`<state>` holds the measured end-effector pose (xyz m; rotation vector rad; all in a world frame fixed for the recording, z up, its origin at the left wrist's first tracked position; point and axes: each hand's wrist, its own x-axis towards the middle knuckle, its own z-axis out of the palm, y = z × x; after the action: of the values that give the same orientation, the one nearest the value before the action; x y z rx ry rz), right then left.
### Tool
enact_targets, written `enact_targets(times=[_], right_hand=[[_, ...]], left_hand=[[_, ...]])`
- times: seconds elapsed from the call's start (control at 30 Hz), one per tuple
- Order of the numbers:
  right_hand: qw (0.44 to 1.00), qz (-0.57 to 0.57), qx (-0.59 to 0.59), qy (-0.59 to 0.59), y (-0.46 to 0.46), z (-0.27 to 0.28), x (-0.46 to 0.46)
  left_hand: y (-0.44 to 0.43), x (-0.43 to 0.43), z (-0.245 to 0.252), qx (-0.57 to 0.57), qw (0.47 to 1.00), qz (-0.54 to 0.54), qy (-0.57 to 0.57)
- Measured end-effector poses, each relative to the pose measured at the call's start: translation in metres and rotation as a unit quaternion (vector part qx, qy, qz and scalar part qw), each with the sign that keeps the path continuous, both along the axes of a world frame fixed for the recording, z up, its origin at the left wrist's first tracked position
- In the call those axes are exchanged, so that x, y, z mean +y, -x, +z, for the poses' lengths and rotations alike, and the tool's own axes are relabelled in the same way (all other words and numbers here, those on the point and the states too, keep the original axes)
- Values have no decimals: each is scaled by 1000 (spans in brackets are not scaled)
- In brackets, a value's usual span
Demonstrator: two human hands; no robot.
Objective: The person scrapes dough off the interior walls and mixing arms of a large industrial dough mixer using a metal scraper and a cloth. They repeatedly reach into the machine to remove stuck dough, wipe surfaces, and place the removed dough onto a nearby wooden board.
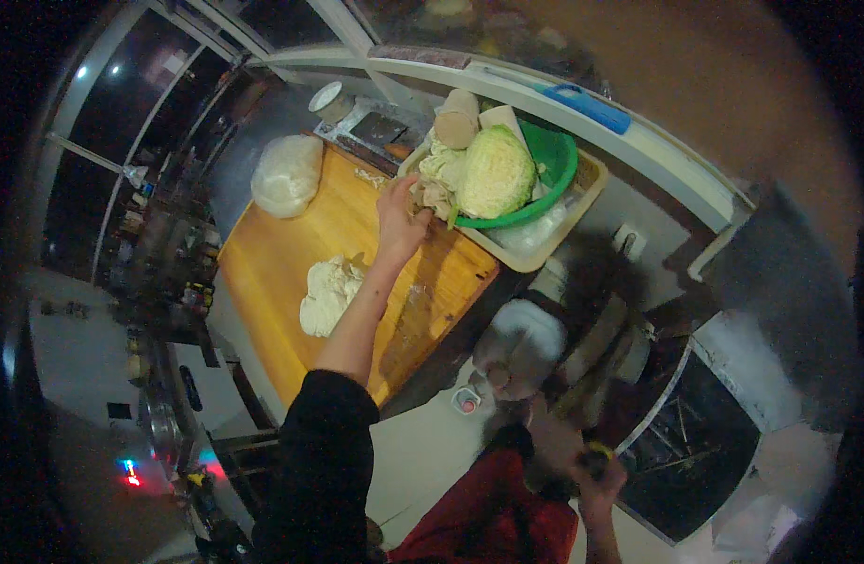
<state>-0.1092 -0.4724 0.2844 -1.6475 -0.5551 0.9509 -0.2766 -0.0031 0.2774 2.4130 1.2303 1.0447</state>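
My left hand (pixel 401 222) reaches across the wooden board to the near rim of a green plastic basin (pixel 562 158). Its thumb and fingers are at a pale brown, crumpled clump (pixel 435 196); whether they grip it is unclear. Beside the clump lies a cut head of cabbage (pixel 499 176). A white lump of dough (pixel 326 295) rests on the wooden board (pixel 262 271), left of my forearm. Low on the right, my right hand (pixel 604 483) is closed around a small dark object with a yellow edge (pixel 595 455), too blurred to name.
A cream plastic tray (pixel 523 261) holds the basin. A full plastic bag (pixel 287 176) sits at the board's far left corner, a white tub (pixel 329 102) behind it. Right of the board stand a blurred, pale rounded thing (pixel 520 345) and a dark bin-like container (pixel 692 437).
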Motion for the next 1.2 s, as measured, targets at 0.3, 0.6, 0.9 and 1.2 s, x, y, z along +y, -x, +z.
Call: enact_targets(times=[0.3,0.6,0.9,1.2], right_hand=[[973,7,216,-76,14,65,245],[935,74,322,-128,36,76,342],[985,81,130,-79,12,72,311],[989,135,15,-54,18,63,303]], left_hand=[[4,62,37,-403,852,48,330],[24,-50,103,-456,753,-39,472],[63,-72,75,-534,640,-76,548],[30,-71,76,-336,761,30,554]])
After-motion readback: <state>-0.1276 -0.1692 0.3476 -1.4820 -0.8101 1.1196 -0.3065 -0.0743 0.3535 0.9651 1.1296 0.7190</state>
